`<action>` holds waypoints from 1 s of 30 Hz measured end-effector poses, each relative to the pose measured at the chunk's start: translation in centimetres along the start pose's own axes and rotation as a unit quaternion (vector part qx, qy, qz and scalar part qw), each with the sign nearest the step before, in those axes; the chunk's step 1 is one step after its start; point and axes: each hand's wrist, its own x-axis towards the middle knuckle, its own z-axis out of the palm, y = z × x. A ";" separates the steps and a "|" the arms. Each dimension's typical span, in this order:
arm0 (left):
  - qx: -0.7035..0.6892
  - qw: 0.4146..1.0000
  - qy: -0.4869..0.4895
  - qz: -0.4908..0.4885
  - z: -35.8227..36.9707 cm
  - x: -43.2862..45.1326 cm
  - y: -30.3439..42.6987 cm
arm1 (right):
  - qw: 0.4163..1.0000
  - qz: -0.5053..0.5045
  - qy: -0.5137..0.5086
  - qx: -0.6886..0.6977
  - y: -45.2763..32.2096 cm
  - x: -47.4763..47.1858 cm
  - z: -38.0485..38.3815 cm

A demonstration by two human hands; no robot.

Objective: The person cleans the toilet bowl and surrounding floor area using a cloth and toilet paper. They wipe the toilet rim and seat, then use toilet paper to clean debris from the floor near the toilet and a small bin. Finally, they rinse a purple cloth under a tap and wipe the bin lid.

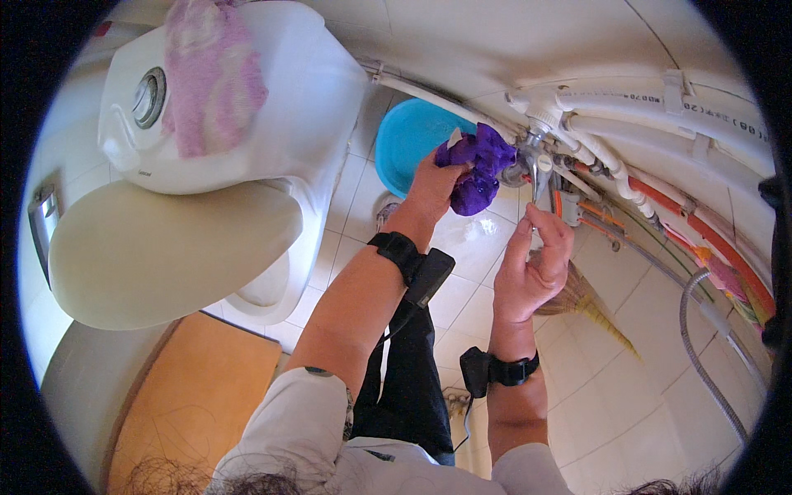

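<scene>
A bunched purple cloth (479, 164) is gripped in my left hand (436, 182), close beside the wall tap. White material pokes out at the cloth's upper left. The thumb and forefinger of my right hand (538, 260) pinch the end of the metal lever of the chrome tap (540, 176). Behind the cloth, a blue plastic basin (402, 145) rests on the tiled floor against the wall, its right part hidden. The tap's outlet is largely covered by the cloth. Wet, shining patches show on the floor tiles below.
To the left stands a white toilet (303, 93) with its lid raised and a pink-and-white towel (213, 80) over the tank. Pipes (631, 102) line the wall at right. A straw broom (569, 294) and a metal shower hose (690, 328) are nearby. An orange mat (198, 383) lies lower left.
</scene>
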 end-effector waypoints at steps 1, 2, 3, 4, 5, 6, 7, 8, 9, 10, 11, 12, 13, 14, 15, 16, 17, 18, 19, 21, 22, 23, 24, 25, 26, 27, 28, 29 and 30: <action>0.003 1.000 -0.001 -0.005 0.1 0.0 0.0 | 1.000 -0.001 0.000 -0.001 0.0 0.0 0.0; 0.000 1.000 -0.004 -0.009 0.2 0.0 0.0 | 1.000 -0.002 0.001 0.000 0.0 0.0 0.0; -0.007 1.000 -0.007 -0.013 0.3 0.0 -0.1 | 1.000 -0.007 0.003 0.001 0.0 0.0 0.0; 0.000 1.000 -0.007 -0.017 0.4 0.0 -0.1 | 1.000 -0.013 0.005 0.000 0.1 0.0 -0.1; 0.004 1.000 -0.007 -0.021 0.5 0.0 -0.1 | 1.000 -0.014 0.001 -0.003 0.2 0.0 -0.1; 0.007 0.999 -0.005 -0.031 0.6 0.0 -0.1 | 1.000 -0.015 -0.002 -0.006 0.2 0.0 -0.1; 0.008 1.000 -0.010 -0.025 0.7 0.0 -0.1 | 1.000 -0.016 -0.004 -0.009 0.3 0.0 -0.2; 0.009 1.000 -0.014 -0.024 0.7 0.0 -0.2 | 1.000 -0.015 -0.006 -0.007 0.4 0.0 -0.2; 0.008 1.000 -0.014 -0.026 0.7 0.0 -0.2 | 1.000 -0.014 -0.008 -0.005 0.4 0.0 -0.2; 0.002 1.000 -0.019 -0.021 0.7 0.0 -0.2 | 1.000 -0.014 -0.010 -0.004 0.5 0.0 -0.2; -0.004 1.000 -0.019 -0.018 0.7 0.0 -0.2 | 1.000 -0.014 -0.011 0.000 0.6 0.0 -0.3; -0.014 0.999 -0.023 -0.018 0.7 0.0 -0.2 | 1.000 -0.014 -0.013 0.003 0.6 -0.1 -0.3; -0.004 1.000 -0.020 -0.020 0.7 -0.1 -0.2 | 1.000 -0.014 -0.014 0.006 0.7 -0.1 -0.3; 0.002 0.999 -0.020 -0.025 0.6 0.0 -0.1 | 1.000 -0.012 -0.015 0.008 0.7 -0.1 -0.3; 0.005 0.999 -0.019 -0.030 0.6 0.0 -0.1 | 1.000 -0.010 -0.016 0.009 0.7 -0.1 -0.4; 0.006 0.999 -0.024 -0.028 0.5 0.0 -0.1 | 1.000 -0.007 -0.017 0.011 0.7 -0.2 -0.4; 0.002 0.999 -0.027 -0.027 0.5 0.1 0.0 | 1.000 0.001 -0.019 0.015 0.6 -0.3 -0.4; -0.003 0.999 -0.027 -0.030 0.4 0.1 0.0 | 1.000 0.010 -0.021 0.020 0.6 -0.3 -0.4; 0.004 0.999 -0.021 -0.027 0.4 0.1 0.0 | 0.999 0.018 -0.023 0.025 0.4 -0.4 -0.4; 0.012 0.999 -0.003 -0.030 0.3 0.2 0.0 | 0.999 0.014 -0.028 0.022 0.1 -0.6 -0.3; 0.011 1.000 -0.003 -0.020 0.2 0.2 0.0 | 0.999 0.015 -0.033 0.022 -0.1 -0.7 -0.3; 0.007 1.000 -0.002 -0.011 0.1 0.3 0.0 | 0.999 0.016 -0.037 0.026 -0.2 -0.8 -0.2; 0.002 1.000 0.000 -0.006 0.0 0.3 0.0 | 0.998 0.020 -0.042 0.031 -0.4 -0.8 -0.2; 0.006 1.000 -0.003 -0.005 -0.1 0.4 0.0 | 0.998 0.026 -0.046 0.042 -0.5 -0.8 -0.2; 0.009 1.000 -0.005 -0.008 -0.2 0.5 0.1 | 0.997 0.031 -0.049 0.055 -0.5 -0.8 0.0; 0.012 1.000 -0.006 -0.011 -0.4 0.5 0.2 | 0.997 0.037 -0.053 0.047 -0.6 -0.8 -0.1; 0.012 1.000 -0.004 -0.011 -0.5 0.5 0.2 | 0.997 0.032 -0.055 0.043 -0.5 -0.7 -0.1; 0.013 1.000 -0.002 -0.011 -0.5 0.5 0.2 | 0.997 0.034 -0.060 0.037 -0.5 -0.7 -0.2; 0.008 1.000 -0.004 -0.011 -0.6 0.4 0.3 | 0.996 0.030 -0.064 0.050 -0.4 -0.6 -0.4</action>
